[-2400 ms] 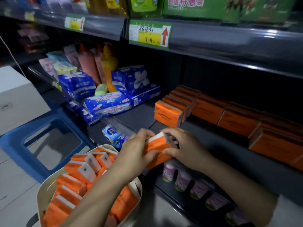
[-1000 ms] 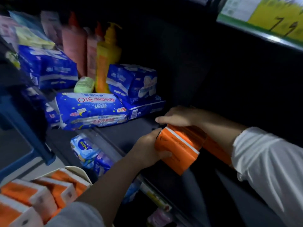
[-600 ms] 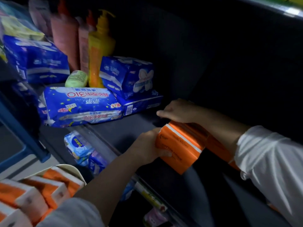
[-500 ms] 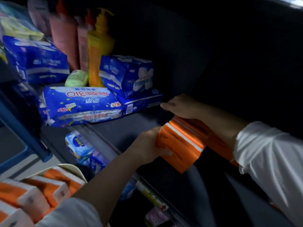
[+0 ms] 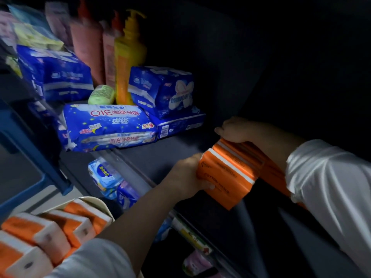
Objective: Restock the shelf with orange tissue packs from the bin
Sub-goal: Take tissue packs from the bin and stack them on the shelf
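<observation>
Currently, the orange plastic-wrapped tissue pack with the white stripe [image 5: 224, 177] stands on the dark grey metal shelf [image 5: 170, 151], at the left end of the row of matching orange packs [image 5: 247, 152] and touching it. A couple of seconds ago I held this pack in both hands in front of the shelf edge, above the bin. It is now on the shelf board, so the transfer is made and only the seating remains. My left hand [image 5: 185, 177] grips the pack's free end, thumb across the front face and fingers wrapped round the end, pressing it toward the row. My right hand [image 5: 234, 129] lies palm-down on top of the row with fingers extended, closed around nothing, steadying the packs against the push. Over the last half second the pack has hardly shifted, which I judge to mean it is nearly flush. The cream round bin [image 5: 101, 204] at lower left holds more orange-and-white packs [image 5: 50, 229], so restocking is not finished. Bare shelf lies between the row and the blue film-wrapped packs [image 5: 106, 125].
</observation>
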`<state>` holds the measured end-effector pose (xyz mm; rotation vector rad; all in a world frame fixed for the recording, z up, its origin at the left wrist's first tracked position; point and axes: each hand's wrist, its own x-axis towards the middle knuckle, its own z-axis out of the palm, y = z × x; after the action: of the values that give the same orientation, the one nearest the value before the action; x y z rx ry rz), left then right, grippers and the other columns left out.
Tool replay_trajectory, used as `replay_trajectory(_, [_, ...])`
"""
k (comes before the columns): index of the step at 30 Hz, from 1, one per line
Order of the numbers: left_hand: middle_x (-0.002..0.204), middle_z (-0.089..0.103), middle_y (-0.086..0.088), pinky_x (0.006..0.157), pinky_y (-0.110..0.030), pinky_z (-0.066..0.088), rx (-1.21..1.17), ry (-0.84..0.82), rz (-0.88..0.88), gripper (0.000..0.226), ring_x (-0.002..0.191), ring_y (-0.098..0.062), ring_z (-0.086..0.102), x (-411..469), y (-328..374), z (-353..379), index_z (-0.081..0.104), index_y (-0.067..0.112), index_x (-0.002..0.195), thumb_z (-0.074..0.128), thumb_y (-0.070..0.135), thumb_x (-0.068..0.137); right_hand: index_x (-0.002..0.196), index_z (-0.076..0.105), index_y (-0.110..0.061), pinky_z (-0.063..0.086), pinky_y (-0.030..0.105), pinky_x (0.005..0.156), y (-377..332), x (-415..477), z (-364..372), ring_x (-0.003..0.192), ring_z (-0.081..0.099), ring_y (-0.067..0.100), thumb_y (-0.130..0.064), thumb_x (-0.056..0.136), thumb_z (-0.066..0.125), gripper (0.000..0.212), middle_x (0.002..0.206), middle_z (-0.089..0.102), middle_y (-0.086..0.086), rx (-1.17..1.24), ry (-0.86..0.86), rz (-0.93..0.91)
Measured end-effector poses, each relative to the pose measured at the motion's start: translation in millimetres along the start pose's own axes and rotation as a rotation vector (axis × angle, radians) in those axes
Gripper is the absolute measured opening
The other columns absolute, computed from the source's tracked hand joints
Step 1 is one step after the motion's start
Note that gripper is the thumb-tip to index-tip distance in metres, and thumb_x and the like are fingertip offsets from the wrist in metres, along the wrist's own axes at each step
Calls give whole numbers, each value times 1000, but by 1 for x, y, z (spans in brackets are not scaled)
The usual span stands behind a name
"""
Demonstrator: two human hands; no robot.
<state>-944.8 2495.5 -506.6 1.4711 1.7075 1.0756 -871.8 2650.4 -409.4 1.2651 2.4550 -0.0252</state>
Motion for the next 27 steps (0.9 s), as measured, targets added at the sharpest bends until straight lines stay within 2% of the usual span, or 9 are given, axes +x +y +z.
replay_trajectory(2, [118,61,1,92,-25,45,12,1,-3,61,109,-13,56,0,0,1,51,22,123,80,16,70,122,54,-2,36,27,83,-2,-3,0,108,52,28,-39,102,24,51,126,53,17,18,27,-6])
replay_trajectory(6, [126,58,1,96,-26,42,14,18,-34,76,116,-13,53,-4,-1,-3,44,21,134,82,16,68,118,55,1,43,36,92,-8,-12,0,103,55,28,-30,103,22,47,120,58,20,168,172,-60])
replay_trajectory(9, [137,51,-2,95,-15,33,120,83,-27,87,124,-14,48,-16,4,-17,38,14,141,83,21,67,112,60,2,42,42,96,-15,-30,-4,106,56,32,-32,103,23,52,117,61,21,273,250,-156])
replay_trajectory(11, [135,52,-4,88,-9,30,217,138,22,78,122,-17,50,-32,9,-32,43,11,138,81,19,70,107,62,2,42,41,92,-25,-46,-6,104,57,32,-32,102,26,50,112,63,20,273,335,-250])
replay_trajectory(15, [122,61,-8,87,-20,38,420,243,37,56,105,-20,60,-87,17,-61,56,12,127,76,23,76,91,63,2,44,43,81,-46,-91,3,90,59,32,-33,100,37,45,94,66,17,290,414,-468])
replay_trajectory(17, [113,64,-8,86,-23,40,452,274,1,48,97,-21,62,-125,18,-69,61,12,121,75,25,77,97,67,-4,44,39,88,-60,-118,14,98,60,28,-32,97,43,36,102,68,13,289,450,-564])
replay_trajectory(20, [105,66,-9,85,-29,43,542,282,-67,39,95,-24,62,-189,13,-75,65,14,114,73,27,78,111,67,-11,37,22,90,-85,-159,42,109,59,22,-29,92,55,29,115,67,8,310,439,-646])
replay_trajectory(23, [102,67,-8,82,-33,46,616,291,-137,32,95,-27,61,-253,2,-75,66,16,108,71,29,79,117,65,-15,37,26,93,-110,-194,82,113,57,22,-31,89,58,33,120,64,6,298,326,-630])
replay_trajectory(27, [117,63,0,90,-30,43,645,318,-327,40,110,-20,56,-326,-14,-68,60,23,121,66,33,83,117,64,-15,40,30,94,-142,-228,139,112,56,23,-34,87,61,35,118,64,7,387,140,-533])
